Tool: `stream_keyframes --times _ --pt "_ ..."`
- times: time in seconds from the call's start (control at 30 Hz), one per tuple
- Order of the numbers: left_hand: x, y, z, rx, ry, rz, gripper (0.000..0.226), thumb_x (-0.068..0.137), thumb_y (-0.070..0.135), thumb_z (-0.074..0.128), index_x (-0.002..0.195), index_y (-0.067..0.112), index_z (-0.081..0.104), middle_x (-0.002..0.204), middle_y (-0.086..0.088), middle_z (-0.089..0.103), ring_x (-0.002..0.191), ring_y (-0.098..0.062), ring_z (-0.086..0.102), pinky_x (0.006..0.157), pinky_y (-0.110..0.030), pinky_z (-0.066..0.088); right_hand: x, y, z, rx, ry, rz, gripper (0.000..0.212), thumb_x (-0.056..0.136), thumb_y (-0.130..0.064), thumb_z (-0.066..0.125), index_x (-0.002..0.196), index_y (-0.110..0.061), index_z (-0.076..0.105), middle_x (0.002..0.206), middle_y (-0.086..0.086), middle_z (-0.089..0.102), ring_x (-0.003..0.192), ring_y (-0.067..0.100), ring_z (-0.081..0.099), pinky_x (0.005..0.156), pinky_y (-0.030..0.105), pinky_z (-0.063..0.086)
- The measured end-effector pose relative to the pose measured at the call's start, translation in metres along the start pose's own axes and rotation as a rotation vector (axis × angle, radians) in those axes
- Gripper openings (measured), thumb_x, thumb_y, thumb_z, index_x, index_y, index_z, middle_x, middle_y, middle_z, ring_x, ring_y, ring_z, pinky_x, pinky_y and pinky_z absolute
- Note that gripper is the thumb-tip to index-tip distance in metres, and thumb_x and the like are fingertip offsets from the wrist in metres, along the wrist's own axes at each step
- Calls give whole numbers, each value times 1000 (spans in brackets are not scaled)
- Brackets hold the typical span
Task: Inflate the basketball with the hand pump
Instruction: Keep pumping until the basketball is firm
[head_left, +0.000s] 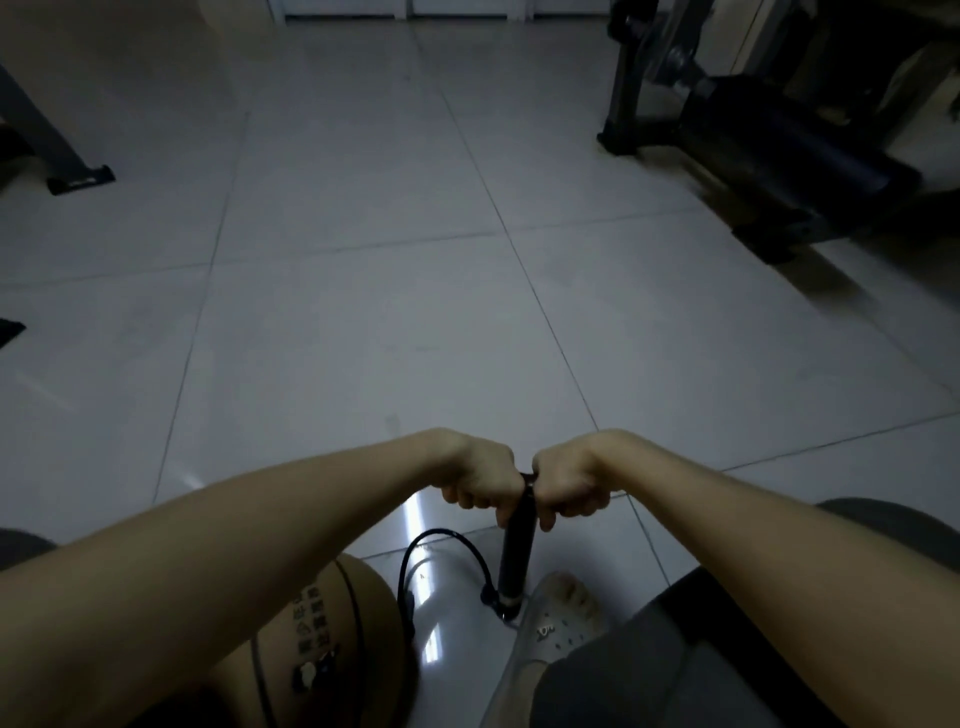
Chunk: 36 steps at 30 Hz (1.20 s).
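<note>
A black hand pump (517, 551) stands upright on the tiled floor at the bottom centre. My left hand (480, 480) and my right hand (569, 483) are both closed around its handle at the top, one on each side, with the handle low against the barrel. A black hose (441, 545) loops from the pump's base toward the brown basketball (317, 639), which lies on the floor at the lower left, partly hidden by my left forearm. The hose's end at the ball is dim and hard to make out.
My foot in a pale perforated clog (556, 618) rests beside the pump's base. Dark exercise equipment (769, 135) stands at the upper right. A dark metal leg with a foot (78, 179) is at the upper left. Grey tiled floor (363, 286) stretches ahead.
</note>
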<state>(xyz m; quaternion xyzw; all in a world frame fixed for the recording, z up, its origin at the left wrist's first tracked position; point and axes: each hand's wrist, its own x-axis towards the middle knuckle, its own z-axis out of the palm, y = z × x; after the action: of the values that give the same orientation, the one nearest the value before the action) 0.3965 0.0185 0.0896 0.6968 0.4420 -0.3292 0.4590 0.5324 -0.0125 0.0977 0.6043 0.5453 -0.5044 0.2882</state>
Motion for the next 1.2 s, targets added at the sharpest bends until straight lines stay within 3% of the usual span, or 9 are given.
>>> stream_keyframes --times 0.23,0.4,0.53,0.67,0.93,1.2 --pt "-97 34 -52 5 31 -14 40 87 12 66 59 22 40 53 4 26 43 -13 19 44 -19 12 -95 -25 -53 6 10 -12 32 93 -14 65 66 -18 47 48 -4 30 38 10 22 41 18 17" --pt "-153 54 -100 25 48 33 52 91 12 61 54 27 28 55 6 19 47 -12 12 43 -24 8 -159 -38 -95 29 49 -46 37 94 -15 64 64 -21 42 52 -3 24 41 10 16 42 19 14" --pt "-112 42 -69 43 -28 3 50 88 8 61 53 26 30 53 5 19 46 -12 12 46 -24 7 -121 -26 -62 23 9 -4 35 93 -14 64 66 -19 43 51 -3 25 42 11 17 41 19 15" --pt "-71 29 -40 11 18 52 42 84 5 64 55 22 39 53 4 22 49 -14 14 52 -28 8 -79 -12 -34 50 61 -22 27 89 -9 65 69 -16 49 54 0 28 46 13 20 42 22 18" --pt "-8 -1 6 -16 35 48 22 78 8 67 61 14 54 54 0 35 46 -16 26 48 -25 20 -7 -1 7 4 47 -24 4 85 -9 65 88 -8 63 57 3 41 47 16 32 48 27 27" --pt "-45 18 3 27 62 -7 37 82 10 68 59 18 40 56 0 30 47 -17 21 47 -26 17 -42 -5 1 -19 55 -19 7 89 -12 67 85 -9 62 50 -1 39 43 14 31 46 26 25"
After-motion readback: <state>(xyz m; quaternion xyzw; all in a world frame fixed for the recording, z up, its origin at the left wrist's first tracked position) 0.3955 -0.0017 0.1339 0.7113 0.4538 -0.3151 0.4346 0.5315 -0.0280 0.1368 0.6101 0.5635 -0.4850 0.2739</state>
